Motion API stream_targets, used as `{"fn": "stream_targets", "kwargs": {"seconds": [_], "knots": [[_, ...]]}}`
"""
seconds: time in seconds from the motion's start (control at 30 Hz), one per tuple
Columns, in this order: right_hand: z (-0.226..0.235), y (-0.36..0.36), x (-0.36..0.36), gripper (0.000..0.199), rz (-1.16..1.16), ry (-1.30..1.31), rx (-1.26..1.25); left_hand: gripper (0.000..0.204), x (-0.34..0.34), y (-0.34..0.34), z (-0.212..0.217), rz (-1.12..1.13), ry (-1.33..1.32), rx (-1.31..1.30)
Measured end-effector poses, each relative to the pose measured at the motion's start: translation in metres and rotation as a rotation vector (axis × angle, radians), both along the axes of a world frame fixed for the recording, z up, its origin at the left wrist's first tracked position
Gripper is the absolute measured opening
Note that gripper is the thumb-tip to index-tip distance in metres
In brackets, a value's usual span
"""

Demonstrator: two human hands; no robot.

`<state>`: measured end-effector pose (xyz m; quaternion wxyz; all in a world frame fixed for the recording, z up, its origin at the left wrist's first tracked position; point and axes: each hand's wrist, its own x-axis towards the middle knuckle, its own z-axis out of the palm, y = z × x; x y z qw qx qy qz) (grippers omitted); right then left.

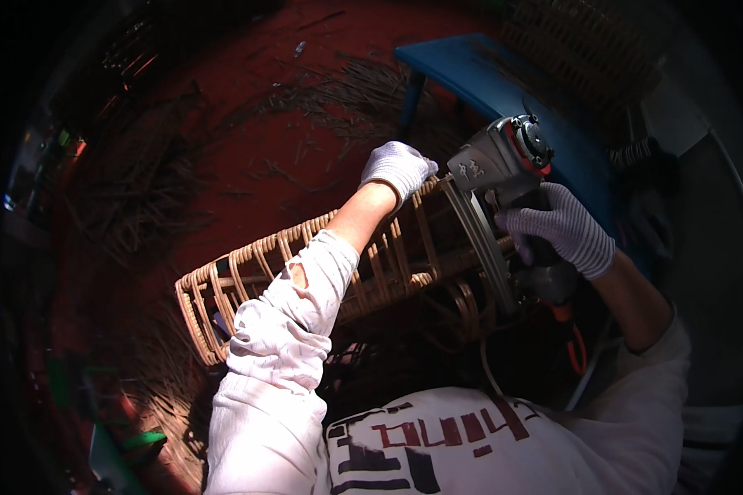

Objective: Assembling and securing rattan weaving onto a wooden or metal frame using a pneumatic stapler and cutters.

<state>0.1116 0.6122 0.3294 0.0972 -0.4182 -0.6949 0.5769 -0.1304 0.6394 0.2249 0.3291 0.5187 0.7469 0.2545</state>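
Cane frame [421, 278] lies at centre, angled near-left to far-right; judged light, stiff and springy, best held by its bound rails. Left hand [395, 165] closes its fingers on the far rail. Right hand [558, 225] has fingers clamped around the grip of a bulky nail gun [482, 161], apparently heavy.

The left sleeve [276, 363] hides part of the cane frame [428, 235] and is cut off by the lower edge. The right hand [563, 229] covers part of the nail gun [491, 161]. Whether the left hand [398, 167] grips cane cannot be told. Far-left clutter [62, 153] is blurred.
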Motion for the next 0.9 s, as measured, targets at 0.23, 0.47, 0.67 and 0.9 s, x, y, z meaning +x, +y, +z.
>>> {"fn": "stream_targets", "kwargs": {"seconds": [0.23,0.47,0.67,0.9], "knots": [[0.000,0.003,-0.001,0.022,0.030,-0.015,0.032,0.037,-0.001,0.000,0.000,0.003,0.027,0.005],[0.002,0.019,0.002,0.027,0.082,-0.100,0.048,0.037,0.003,-0.001,0.007,-0.005,0.065,0.012],[0.017,0.034,0.015,0.029,0.046,-0.060,0.021,0.036,0.010,0.014,0.004,-0.011,0.081,0.075],[0.035,0.115,0.142,0.035,-0.431,0.170,0.131,0.035,0.042,0.037,0.026,0.018,0.032,0.168]]}}
